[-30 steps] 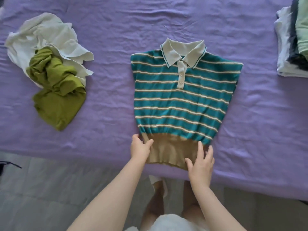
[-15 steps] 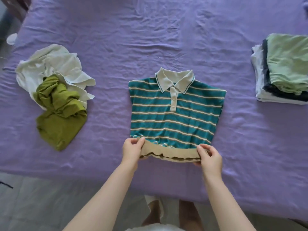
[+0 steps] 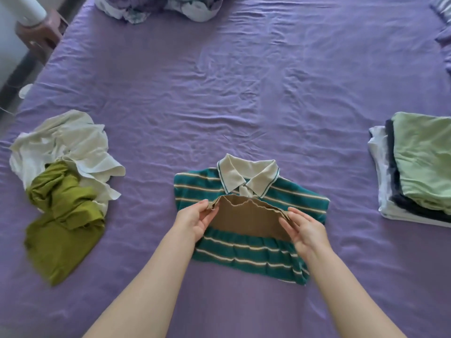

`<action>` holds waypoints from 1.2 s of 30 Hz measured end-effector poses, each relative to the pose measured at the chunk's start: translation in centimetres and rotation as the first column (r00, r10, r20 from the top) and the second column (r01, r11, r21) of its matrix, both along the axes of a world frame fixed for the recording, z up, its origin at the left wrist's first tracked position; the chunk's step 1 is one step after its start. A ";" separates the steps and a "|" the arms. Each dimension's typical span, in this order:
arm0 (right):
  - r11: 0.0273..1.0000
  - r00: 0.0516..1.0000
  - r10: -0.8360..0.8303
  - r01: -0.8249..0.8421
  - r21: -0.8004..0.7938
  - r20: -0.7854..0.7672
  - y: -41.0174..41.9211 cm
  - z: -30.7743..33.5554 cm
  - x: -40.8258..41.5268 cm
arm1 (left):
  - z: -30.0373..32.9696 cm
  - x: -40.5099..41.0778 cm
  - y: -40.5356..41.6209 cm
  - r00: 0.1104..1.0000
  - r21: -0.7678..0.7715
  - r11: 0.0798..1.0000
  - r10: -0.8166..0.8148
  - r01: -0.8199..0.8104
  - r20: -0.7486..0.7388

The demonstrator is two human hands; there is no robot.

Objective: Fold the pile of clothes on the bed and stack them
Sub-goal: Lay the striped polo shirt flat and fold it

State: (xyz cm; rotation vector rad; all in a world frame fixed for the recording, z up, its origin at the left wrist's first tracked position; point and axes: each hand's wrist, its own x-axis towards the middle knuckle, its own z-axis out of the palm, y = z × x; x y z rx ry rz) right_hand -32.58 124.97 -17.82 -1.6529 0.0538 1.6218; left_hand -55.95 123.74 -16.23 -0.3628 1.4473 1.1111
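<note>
A teal striped polo shirt (image 3: pixel 246 254) with a cream collar lies in the middle of the purple bed (image 3: pixel 244 93), its lower half doubled up over the chest. The tan hem band (image 3: pixel 246 215) now sits just below the collar. My left hand (image 3: pixel 195 219) pinches the hem's left corner and my right hand (image 3: pixel 302 228) pinches its right corner. On the left lies the unfolded pile: an olive green garment (image 3: pixel 61 223) on top of a crumpled cream garment (image 3: pixel 66 140). A folded stack (image 3: pixel 419 167) with a light green piece on top sits at the right edge.
Bundled bedding (image 3: pixel 158 6) lies at the far end of the bed. A wooden bedside stand (image 3: pixel 41 30) with a white object is at the top left. The floor shows along the left side.
Both hands have carried the tan hem from the shirt's bottom edge up to just under the collar, folding the shirt in half. The view has tilted up the bed.
</note>
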 end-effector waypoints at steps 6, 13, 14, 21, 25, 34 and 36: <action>0.989 0.989 -0.148 0.148 0.023 0.029 6.5 -0.6 -0.9 | -1.5 -1.3 7.1 0.997 0.045 0.996 -0.073 0.072 0.029; 0.951 0.898 0.232 -0.290 0.105 0.375 8.6 -2.9 -1.9 | -4.6 0.7 9.5 0.901 0.014 0.940 -0.324 0.342 -0.290; 0.894 0.788 0.340 -0.440 0.083 0.513 7.7 -3.1 -1.6 | -4.8 1.4 8.8 0.869 0.020 0.910 -0.390 0.415 -0.305; 0.226 -0.447 0.481 -0.768 -0.599 0.754 3.1 -5.4 2.6 | -7.0 5.4 6.6 0.649 -0.021 0.705 -0.664 0.709 -0.372; 0.341 -0.392 0.515 -0.722 -0.602 0.762 1.5 -4.6 3.3 | -6.9 5.7 4.9 0.452 -0.121 0.622 -0.676 0.774 -0.582; 0.094 -0.414 0.252 -0.889 -0.448 0.874 -3.7 -4.5 -3.2 | -5.9 1.4 -4.7 0.436 -0.352 0.714 -0.667 0.605 -0.605; 0.015 -0.384 0.321 -0.912 -0.410 0.866 -3.9 -4.6 -5.8 | -6.0 -0.1 -6.1 0.400 -0.442 0.789 -0.603 0.427 -0.690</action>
